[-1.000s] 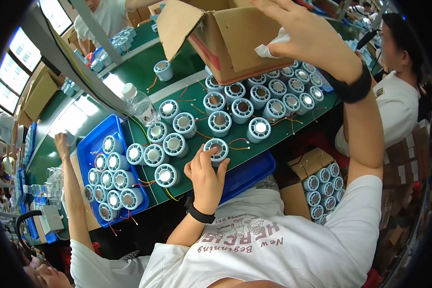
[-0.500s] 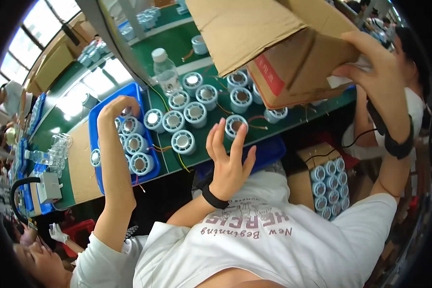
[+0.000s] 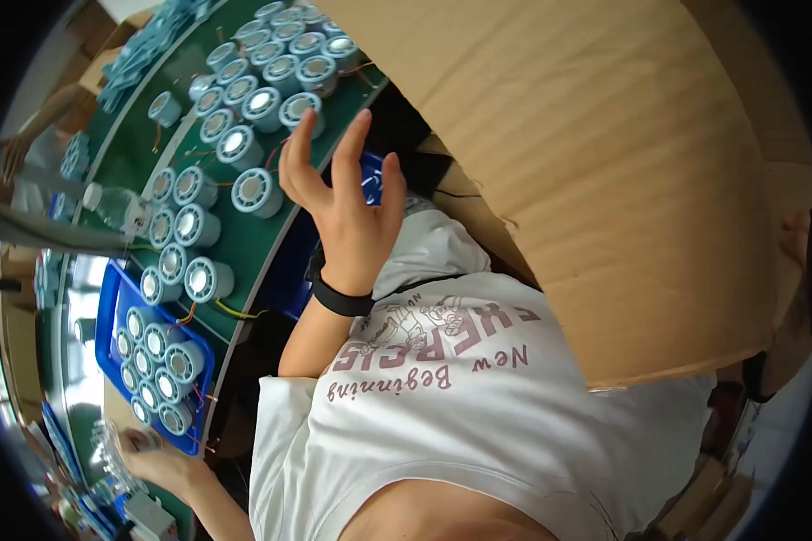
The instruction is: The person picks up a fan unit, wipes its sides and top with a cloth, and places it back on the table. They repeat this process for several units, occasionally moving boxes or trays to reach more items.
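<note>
My left hand (image 3: pixel 343 194), a black band on its wrist, is held up in front of the table edge. Its fingers are spread and hold nothing. Just beyond the fingertips stand light blue round motors (image 3: pixel 301 113) with silver centres and thin wires; a single motor (image 3: pixel 256 192) stands left of the hand. A large brown cardboard box (image 3: pixel 622 180) fills the upper right, tilted and close to me. At the far right, the fingers of my right hand (image 3: pixel 794 238) are on the box; most of that hand is in shadow.
A blue tray (image 3: pixel 110 311) with several motors sits on the green table (image 3: pixel 271 239). Beside it are a clear bottle (image 3: pixel 117 209) and a co-worker's hand (image 3: pixel 153 455) near clear plastic pieces (image 3: pixel 106 451). Another blue tray (image 3: pixel 289 279) shows below the table edge.
The cardboard box has come nearer and swung down to the right with my right hand. My view has turned. The co-worker's hand has left the blue tray. My left hand stays open.
</note>
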